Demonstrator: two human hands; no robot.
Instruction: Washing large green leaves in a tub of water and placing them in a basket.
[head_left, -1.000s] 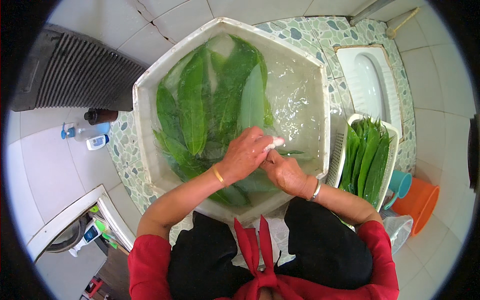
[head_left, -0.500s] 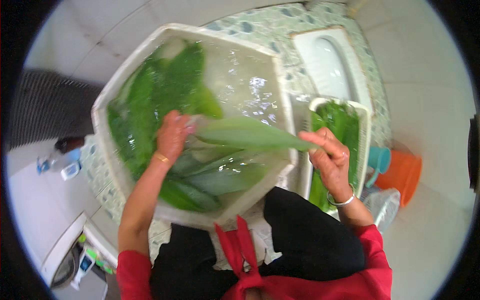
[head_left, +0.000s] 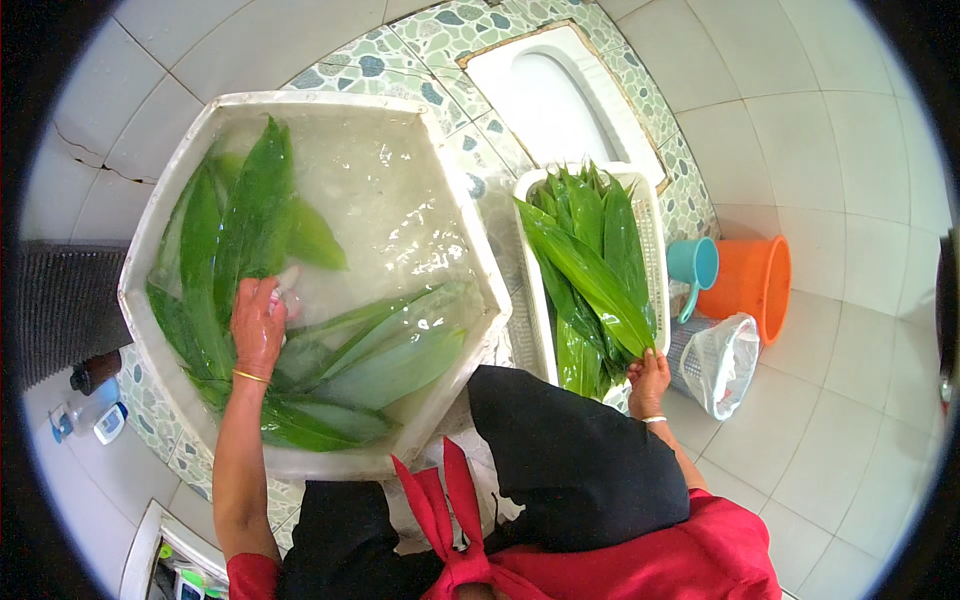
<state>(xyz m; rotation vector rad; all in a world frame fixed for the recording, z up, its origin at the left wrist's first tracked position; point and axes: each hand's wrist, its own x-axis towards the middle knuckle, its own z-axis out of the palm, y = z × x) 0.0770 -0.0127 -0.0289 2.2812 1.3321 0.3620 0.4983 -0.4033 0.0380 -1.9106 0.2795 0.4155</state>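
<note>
Right hand [head_left: 648, 378] grips a long green leaf [head_left: 585, 275] by its stem over the white basket [head_left: 652, 232], right of the tub [head_left: 452, 210]; laying it flat suits stacking. Left hand [head_left: 258, 325] apparently clutches a cloth.

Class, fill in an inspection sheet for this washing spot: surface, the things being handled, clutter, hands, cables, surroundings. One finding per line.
Surface: pale tiled floor with a band of pebble-patterned tiles.
Job's things: white hexagonal tub of water holding long green leaves; white slotted basket piled with leaves, one long leaf lying across the top.
Clutter: orange bucket, teal cup, mesh bin lined with a plastic bag, bottles at the left.
Hands: left hand in the tub on the leaves beside a small pale object; right hand gripping the stem end of the long leaf.
Cables: nothing seen.
Surroundings: squat toilet pan beyond the basket; dark ribbed mat at the left.
</note>
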